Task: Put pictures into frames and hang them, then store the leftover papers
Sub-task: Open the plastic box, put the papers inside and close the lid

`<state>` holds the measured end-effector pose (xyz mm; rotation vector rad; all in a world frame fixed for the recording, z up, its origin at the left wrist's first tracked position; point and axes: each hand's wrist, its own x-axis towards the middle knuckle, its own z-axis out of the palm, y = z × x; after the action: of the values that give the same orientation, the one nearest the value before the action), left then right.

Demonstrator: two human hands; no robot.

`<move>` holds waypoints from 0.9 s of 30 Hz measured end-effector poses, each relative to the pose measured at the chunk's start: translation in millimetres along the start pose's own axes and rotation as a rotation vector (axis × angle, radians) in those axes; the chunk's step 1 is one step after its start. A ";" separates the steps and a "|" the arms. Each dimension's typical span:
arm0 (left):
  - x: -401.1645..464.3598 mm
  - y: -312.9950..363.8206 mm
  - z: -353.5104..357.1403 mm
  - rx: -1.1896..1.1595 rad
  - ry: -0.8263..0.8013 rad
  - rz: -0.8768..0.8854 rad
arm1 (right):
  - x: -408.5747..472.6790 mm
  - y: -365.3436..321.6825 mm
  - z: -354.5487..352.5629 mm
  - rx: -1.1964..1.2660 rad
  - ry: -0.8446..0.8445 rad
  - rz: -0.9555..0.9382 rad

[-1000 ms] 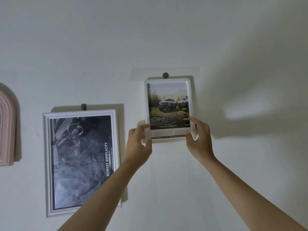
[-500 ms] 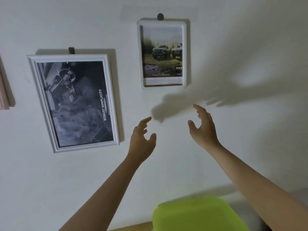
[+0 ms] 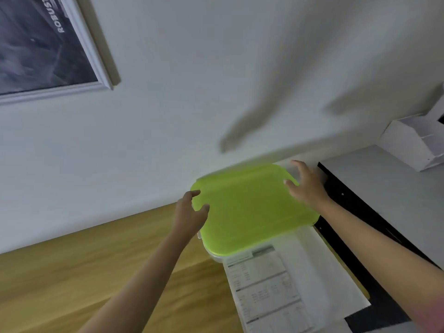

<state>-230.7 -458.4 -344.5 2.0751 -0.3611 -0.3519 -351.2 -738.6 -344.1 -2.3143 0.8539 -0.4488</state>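
A lime-green lid (image 3: pixel 249 212) covers a pale box against the wall. My left hand (image 3: pixel 189 215) hovers at the lid's left edge with fingers spread and loosely bent, holding nothing. My right hand (image 3: pixel 305 183) reaches over the lid's far right corner, fingers apart, empty too. Printed papers (image 3: pixel 266 287) lie in front of the box. Only the lower right corner of the large white-framed dark picture (image 3: pixel 43 51) on the wall shows at top left. The small car picture is out of view. The frame is blurred by motion.
The box and papers rest on a wooden surface (image 3: pixel 96 260). A black-edged grey top (image 3: pixel 384 188) stands to the right, with a white holder (image 3: pixel 413 143) on it near the wall.
Both hands let go of the small car frame, which stayed on its hook, and dropped toward the green lid. The view swung down from the wall to the surface.
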 end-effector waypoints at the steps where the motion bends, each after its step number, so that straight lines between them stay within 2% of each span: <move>1: -3.0 -9.0 6.0 0.013 -0.017 -0.036 | -2.9 12.6 2.1 -0.017 -0.014 0.040; 5: -11.3 -29.0 25.7 0.052 -0.078 -0.207 | -9.2 45.1 9.1 -0.085 -0.057 0.150; 9: -12.8 -34.2 39.2 0.027 -0.099 -0.303 | -8.7 58.4 18.7 -0.061 -0.123 0.252; 18: -14.5 -31.3 49.7 0.176 -0.043 -0.300 | -3.9 65.7 24.9 -0.028 -0.092 0.239; 27: -18.7 -31.6 52.0 0.125 0.014 -0.276 | -1.7 58.7 13.1 -0.015 -0.060 0.222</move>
<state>-264.5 -476.1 -395.4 2.2544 -0.0880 -0.4893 -373.0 -766.7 -392.6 -2.2017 1.0733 -0.2766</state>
